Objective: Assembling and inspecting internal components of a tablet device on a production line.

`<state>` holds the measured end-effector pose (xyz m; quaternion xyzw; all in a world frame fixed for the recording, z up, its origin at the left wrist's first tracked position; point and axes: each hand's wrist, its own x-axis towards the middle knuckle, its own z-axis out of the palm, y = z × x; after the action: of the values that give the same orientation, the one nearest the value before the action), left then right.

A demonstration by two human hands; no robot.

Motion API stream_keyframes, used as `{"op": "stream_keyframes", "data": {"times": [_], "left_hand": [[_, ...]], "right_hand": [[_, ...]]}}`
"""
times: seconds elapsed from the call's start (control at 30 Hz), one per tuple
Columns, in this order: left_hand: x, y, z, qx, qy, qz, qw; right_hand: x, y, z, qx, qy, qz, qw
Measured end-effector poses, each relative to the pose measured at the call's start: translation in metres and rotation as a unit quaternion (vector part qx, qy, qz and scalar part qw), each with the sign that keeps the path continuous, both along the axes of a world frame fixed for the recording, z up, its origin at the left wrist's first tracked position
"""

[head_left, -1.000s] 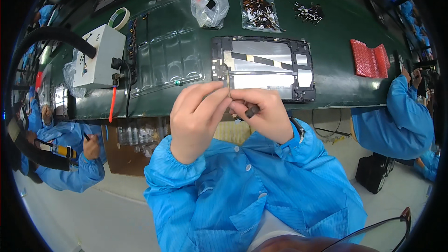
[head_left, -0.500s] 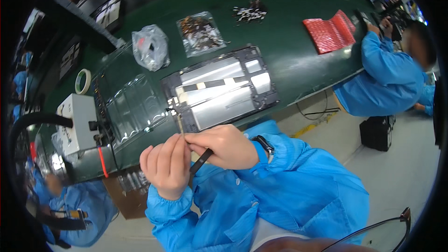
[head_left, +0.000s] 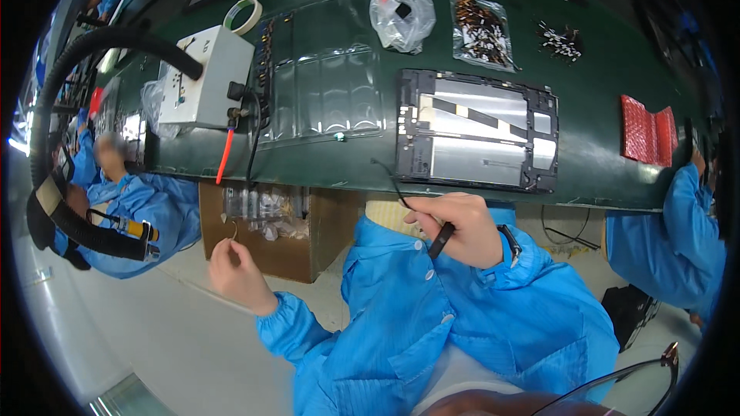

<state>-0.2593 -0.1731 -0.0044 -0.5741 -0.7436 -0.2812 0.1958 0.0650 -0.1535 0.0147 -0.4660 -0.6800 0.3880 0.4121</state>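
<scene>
My left hand (head_left: 240,273) is held out over the side of a cardboard box (head_left: 327,243), thumb and finger pinching a thin pale strip (head_left: 234,229). Close to the bench edge, my right hand (head_left: 460,223) grips a thin black cable (head_left: 393,181) that sticks out past its fingertips. A dark flat stick-like tool (head_left: 441,240) is tucked in the same hand, its far part hidden by the fingers. Just beyond lies an opened flat electronic device (head_left: 539,166) with a black frame, silver plates and a dark strip bearing pale patches.
Left on the green bench (head_left: 354,173) are a white control box (head_left: 208,69), tape roll (head_left: 245,17) and clear plastic tray (head_left: 324,100). Farther back lie plastic bags (head_left: 402,15), small loose parts (head_left: 561,42) and red bubble wrap (head_left: 647,131). A black hose (head_left: 42,108) arches at left; co-workers sit either side.
My hands have parted: the left swung out left toward the cardboard box with the pale strip, the right keeps the cable and stick. The view has turned left.
</scene>
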Motion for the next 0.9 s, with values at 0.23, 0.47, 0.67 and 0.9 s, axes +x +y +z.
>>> {"op": "stream_keyframes", "data": {"times": [0.23, 0.47, 0.67, 0.9], "left_hand": [[-0.048, -0.002, -0.066, -0.262, -0.101, 0.195, 0.940], [0.087, 0.027, 0.009, -0.085, -0.305, -0.242, 0.917], [0.162, 0.061, 0.023, -0.053, -0.484, -0.366, 0.793], [0.194, 0.056, 0.024, -0.004, -0.383, -0.430, 0.817]], "right_hand": [[-0.006, 0.003, -0.001, 0.030, -0.048, -0.011, 0.998], [-0.008, 0.003, -0.007, -0.105, 0.120, -0.001, 0.987], [-0.003, 0.000, -0.002, -0.147, 0.190, 0.019, 0.971], [0.030, 0.000, 0.005, -0.014, 0.102, -0.054, 0.993]]}}
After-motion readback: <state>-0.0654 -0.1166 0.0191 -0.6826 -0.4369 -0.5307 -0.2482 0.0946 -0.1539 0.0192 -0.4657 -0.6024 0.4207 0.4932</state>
